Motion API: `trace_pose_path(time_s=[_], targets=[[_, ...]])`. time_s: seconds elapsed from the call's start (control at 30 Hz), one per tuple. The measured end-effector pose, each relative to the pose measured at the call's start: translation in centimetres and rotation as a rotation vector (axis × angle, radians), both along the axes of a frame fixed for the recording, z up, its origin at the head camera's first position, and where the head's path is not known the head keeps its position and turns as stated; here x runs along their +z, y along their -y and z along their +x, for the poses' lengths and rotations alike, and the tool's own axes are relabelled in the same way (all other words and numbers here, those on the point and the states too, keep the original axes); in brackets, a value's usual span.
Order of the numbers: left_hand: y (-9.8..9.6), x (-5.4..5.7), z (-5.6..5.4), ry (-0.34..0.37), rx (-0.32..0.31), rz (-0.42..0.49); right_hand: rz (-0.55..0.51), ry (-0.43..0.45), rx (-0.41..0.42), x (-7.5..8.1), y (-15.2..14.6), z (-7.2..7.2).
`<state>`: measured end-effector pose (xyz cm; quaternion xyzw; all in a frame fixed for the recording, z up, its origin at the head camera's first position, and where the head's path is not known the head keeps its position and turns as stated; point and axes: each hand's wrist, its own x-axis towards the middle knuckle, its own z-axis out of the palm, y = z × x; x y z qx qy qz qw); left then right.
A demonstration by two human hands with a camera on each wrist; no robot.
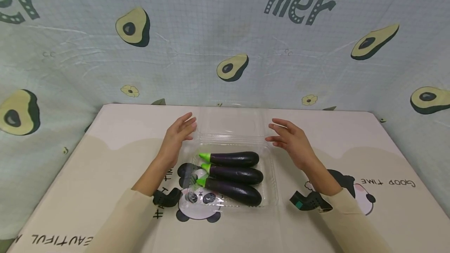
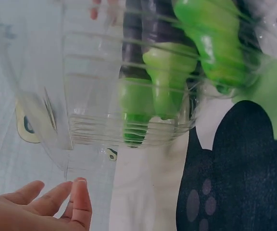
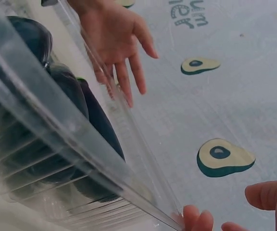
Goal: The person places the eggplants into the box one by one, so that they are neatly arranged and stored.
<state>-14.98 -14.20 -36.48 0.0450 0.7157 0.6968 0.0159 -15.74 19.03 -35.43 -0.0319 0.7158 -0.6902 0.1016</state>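
Three dark purple eggplants with bright green stem ends lie side by side in a clear plastic clamshell box. The box's see-through lid stands raised at the back. Beside the lid's left edge is my left hand, fingers spread and relaxed, holding nothing. My right hand is by the right edge with loosely bent fingers and nothing in its grip. The right wrist view shows its fingertips right at the plastic edge. Green stem ends show through the ribbed wall in the left wrist view.
A pale table mat printed with pandas and lettering lies under the box. Behind it hangs a light curtain with avocado prints. Dark straps are at both wrists, below beige sleeves.
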Motion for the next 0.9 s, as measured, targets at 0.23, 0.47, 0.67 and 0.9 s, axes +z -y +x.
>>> trace_pose_path(time_s=[0.23, 0.47, 0.67, 0.9], targets=[[0.3, 0.2, 0.3, -0.024, 0.005, -0.038, -0.015, -0.037, 0.037, 0.1, -0.3, 0.4], [0.5, 0.5, 0.7, -0.046, -0.030, -0.069, -0.008, -0.077, 0.062, 0.2, -0.6, 0.9], [0.6, 0.8, 0.9, -0.052, -0.047, -0.027, 0.036, -0.142, 0.085, 0.2, -0.7, 1.3], [0.5, 1.3, 1.4, -0.056, -0.051, 0.013, 0.048, -0.195, 0.094, 0.2, -0.9, 1.7]])
